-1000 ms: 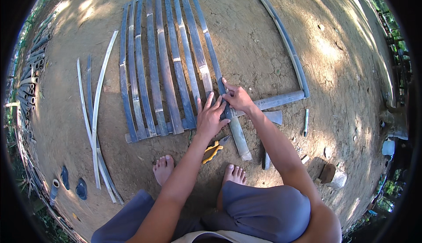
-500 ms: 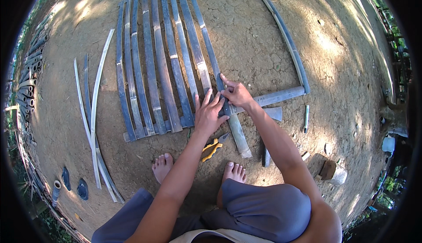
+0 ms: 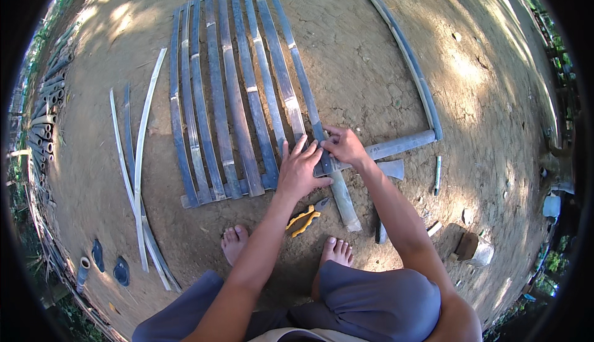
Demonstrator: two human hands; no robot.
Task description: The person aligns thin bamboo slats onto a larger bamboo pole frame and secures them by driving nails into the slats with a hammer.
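A row of dark bamboo slats (image 3: 221,94) lies side by side across the bamboo frame (image 3: 405,146) on the ground. My left hand (image 3: 298,173) rests with fingers spread on the near ends of the rightmost slats. Beside it, my right hand (image 3: 346,148) has its fingers closed at the edge of the last slat (image 3: 301,76); whatever is between the fingertips is too small to make out. Under that slat's near end, a short bamboo piece (image 3: 346,204) sticks out toward my feet. Yellow-handled pliers (image 3: 302,221) lie just below my left hand.
A grey metal blade (image 3: 391,168) shows beside my right forearm, which hides part of it. Farther right are a slim pen-like stick (image 3: 438,176) and a brown-and-white block (image 3: 475,248). Loose bamboo strips (image 3: 148,107) and sandals (image 3: 121,271) lie left; bamboo poles (image 3: 44,131) are stacked beyond.
The whole scene sits slightly lower and farther right in the picture. My right index finger, stretched along the slat before, is now curled in; my left hand stays spread on the slats.
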